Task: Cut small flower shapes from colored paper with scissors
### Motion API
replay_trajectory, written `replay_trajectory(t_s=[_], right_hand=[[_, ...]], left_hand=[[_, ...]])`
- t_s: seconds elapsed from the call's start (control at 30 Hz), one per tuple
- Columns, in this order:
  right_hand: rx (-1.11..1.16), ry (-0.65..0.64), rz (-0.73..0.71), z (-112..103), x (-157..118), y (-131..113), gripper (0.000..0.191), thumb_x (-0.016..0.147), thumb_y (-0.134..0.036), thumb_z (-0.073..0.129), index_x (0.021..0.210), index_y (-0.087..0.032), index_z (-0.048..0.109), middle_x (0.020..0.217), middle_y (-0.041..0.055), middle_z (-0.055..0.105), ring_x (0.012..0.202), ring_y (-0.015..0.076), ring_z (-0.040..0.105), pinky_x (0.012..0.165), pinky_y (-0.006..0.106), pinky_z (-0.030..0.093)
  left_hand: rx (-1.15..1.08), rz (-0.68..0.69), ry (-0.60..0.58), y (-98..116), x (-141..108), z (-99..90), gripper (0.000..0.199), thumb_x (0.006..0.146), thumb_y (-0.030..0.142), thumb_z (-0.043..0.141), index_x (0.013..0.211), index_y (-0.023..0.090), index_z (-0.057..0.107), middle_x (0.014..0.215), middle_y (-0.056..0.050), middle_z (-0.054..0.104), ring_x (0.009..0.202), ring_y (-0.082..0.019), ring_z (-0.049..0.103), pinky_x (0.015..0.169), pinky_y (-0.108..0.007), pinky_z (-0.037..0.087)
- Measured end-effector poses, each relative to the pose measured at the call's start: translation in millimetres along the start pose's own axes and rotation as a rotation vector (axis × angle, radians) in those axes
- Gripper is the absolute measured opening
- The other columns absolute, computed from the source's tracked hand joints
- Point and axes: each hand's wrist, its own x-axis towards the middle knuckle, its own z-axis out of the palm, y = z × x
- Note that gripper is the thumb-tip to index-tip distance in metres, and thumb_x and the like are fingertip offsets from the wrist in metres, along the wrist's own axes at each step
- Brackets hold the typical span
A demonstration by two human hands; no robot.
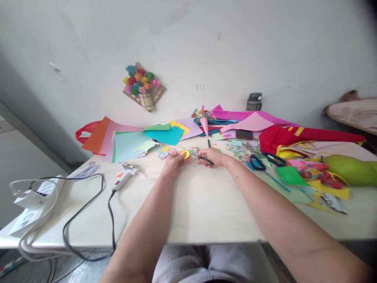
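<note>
Yellow paper, one small piece (185,153), is pinched between the closed fingers of the left hand (176,159), above the middle of the tabletop (215,216). One right hand (210,157) faces it, fingers curled around one dark-handled cutter (206,160), apparently scissors, its tip pointing toward the yellow paper; how far its blades are apart is too small to tell. Just beyond the two hands lie one black pen (209,144) and one pink cone (204,125).

Small scraps (235,148), too many to count, spread to the right, near one pair of blue-handled scissors (258,162) with two loops. One phone (244,134) lies farther back, and one bottle (254,102) stands behind it by the wall. To the left, coloured sheets (129,143) overlap, so their number is unclear. One glue gun (125,177) lies in front of them, with one black cord (110,212); one power strip (37,212) sits at the left edge. One wall hanging (147,100) carries over a dozen paper flowers (138,78).
</note>
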Motion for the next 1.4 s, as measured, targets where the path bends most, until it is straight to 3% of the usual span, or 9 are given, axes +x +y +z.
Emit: replay_trajectory(t_s=[0.57,0.77,1.1,1.4], right_hand=[[0.074,-0.005,0.015,1,-2,-2,0.025,0.065,-0.026,0.072,0.078,-0.015,0.053,0.043,-0.0086,0.046,0.032,0.0054,0.041,0.03,0.016,0.033],[0.156,-0.04,0.081,2,-1,-2,0.022,0.069,-0.029,0.069,0.076,-0.017,0.053,0.042,-0.0077,0.047,0.031,0.0066,0.042,0.03,0.017,0.033],[0.106,-0.023,0.035,1,12,12,0.029,0.065,-0.034,0.072,0.08,-0.016,0.055,0.042,-0.0076,0.048,0.031,0.007,0.042,0.029,0.018,0.034],[0.066,-0.009,0.0,2,6,4,0.03,0.062,-0.031,0.074,0.081,-0.015,0.056,0.041,-0.0089,0.047,0.031,0.0058,0.04,0.029,0.017,0.033]], left_hand=[[-0.008,0.001,-0.007,2,-2,1.4,0.028,0.062,0.031,0.076,0.07,0.015,0.055,0.066,-0.006,0.069,0.068,-0.021,0.068,0.063,-0.029,0.053],[-0.001,-0.001,-0.033,0,-3,1.6,0.027,0.062,0.03,0.076,0.072,0.014,0.057,0.068,-0.007,0.07,0.07,-0.022,0.069,0.062,-0.029,0.054],[-0.021,0.004,-0.034,-1,-2,1.5,0.029,0.059,0.03,0.077,0.072,0.014,0.056,0.07,-0.006,0.07,0.068,-0.022,0.069,0.062,-0.029,0.054],[-0.007,0.007,-0.029,0,-2,1.5,0.028,0.061,0.031,0.076,0.07,0.014,0.056,0.072,-0.007,0.07,0.069,-0.021,0.069,0.062,-0.028,0.054]])
